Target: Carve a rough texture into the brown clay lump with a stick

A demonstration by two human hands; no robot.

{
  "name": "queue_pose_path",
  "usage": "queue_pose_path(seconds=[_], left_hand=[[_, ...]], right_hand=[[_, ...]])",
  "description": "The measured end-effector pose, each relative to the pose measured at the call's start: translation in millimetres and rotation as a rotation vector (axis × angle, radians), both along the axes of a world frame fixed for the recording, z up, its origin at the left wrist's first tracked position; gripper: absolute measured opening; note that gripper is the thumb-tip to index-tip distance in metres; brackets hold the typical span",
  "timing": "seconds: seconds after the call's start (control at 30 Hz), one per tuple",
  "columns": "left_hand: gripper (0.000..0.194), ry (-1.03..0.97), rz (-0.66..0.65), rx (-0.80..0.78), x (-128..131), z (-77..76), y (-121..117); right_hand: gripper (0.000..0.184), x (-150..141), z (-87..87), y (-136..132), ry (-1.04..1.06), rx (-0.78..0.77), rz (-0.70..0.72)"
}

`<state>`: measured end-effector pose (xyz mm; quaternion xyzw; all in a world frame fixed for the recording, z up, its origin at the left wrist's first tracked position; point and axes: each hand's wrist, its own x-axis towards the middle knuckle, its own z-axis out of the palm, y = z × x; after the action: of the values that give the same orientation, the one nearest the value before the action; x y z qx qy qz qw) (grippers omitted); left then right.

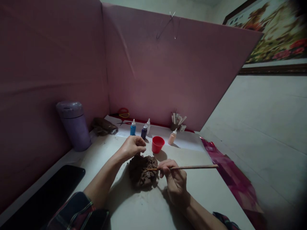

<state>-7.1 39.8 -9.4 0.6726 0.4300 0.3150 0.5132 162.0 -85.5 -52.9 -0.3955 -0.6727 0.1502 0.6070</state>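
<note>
A rough, crumbly lump of brown clay [137,174] sits on the white tabletop in front of me, its upper surface torn and uneven. My right hand [175,180] grips a thin wooden stick [195,167] like a pen, and the stick's tip rests on the top of the clay. At the far left edge of the lump is my left hand [133,147], its fingers curled toward the thumb in a loose pinch. Whatever lies between those fingertips is too small to make out. Just behind the clay stands a red plastic cup [158,145].
Small bottles stand behind: blue [132,128], dark [144,132], white [148,126] and peach [172,137]. Scissors [124,122] and a tool holder [176,126] are at the back. Left are a purple tumbler [75,127], wrapped brown clay [104,126] and a black phone-like slab [48,195].
</note>
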Motion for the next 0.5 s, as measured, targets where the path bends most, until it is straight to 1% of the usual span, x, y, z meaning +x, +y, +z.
queue_pose_path(seconds=[0.03, 0.1, 0.17, 0.2, 0.27, 0.3, 0.33, 0.4, 0.5], left_hand=[[0.013, -0.005, -0.048, 0.007, -0.7, 3.7, -4.5], [0.018, 0.043, -0.141, 0.061, -2.1, 5.7, -9.8], [0.026, 0.109, -0.159, 0.126, -4.0, 0.0, -7.7], [0.029, 0.128, -0.115, 0.151, -5.1, -5.3, -4.0], [0.030, 0.156, 0.033, 0.188, -7.0, -18.7, 6.8], [0.026, 0.165, 0.063, 0.192, -7.6, -25.6, 12.6], [0.022, 0.171, 0.063, 0.181, -8.0, -31.9, 18.0], [0.026, 0.190, 0.012, 0.093, -8.2, -40.7, 25.8], [0.028, 0.182, -0.108, 0.055, -8.6, -42.0, 30.5]], right_hand=[[0.021, 0.1, -0.3, 0.1, 0.005, 0.003, 0.004], [0.020, 0.4, -1.2, 0.5, 0.014, 0.008, 0.017], [0.019, 0.5, -1.9, 1.0, 0.012, 0.014, 0.019], [0.020, 0.5, -1.9, 1.2, 0.010, 0.017, 0.018], [0.020, 0.5, -1.6, 1.6, 0.010, 0.027, 0.024], [0.020, 0.5, -1.2, 1.7, 0.013, 0.031, 0.029], [0.020, 0.5, -0.7, 1.9, 0.015, 0.032, 0.034], [0.020, 0.6, 0.3, 2.1, 0.010, 0.027, 0.041], [0.021, 0.0, 1.4, 2.3, 0.010, 0.028, 0.038]])
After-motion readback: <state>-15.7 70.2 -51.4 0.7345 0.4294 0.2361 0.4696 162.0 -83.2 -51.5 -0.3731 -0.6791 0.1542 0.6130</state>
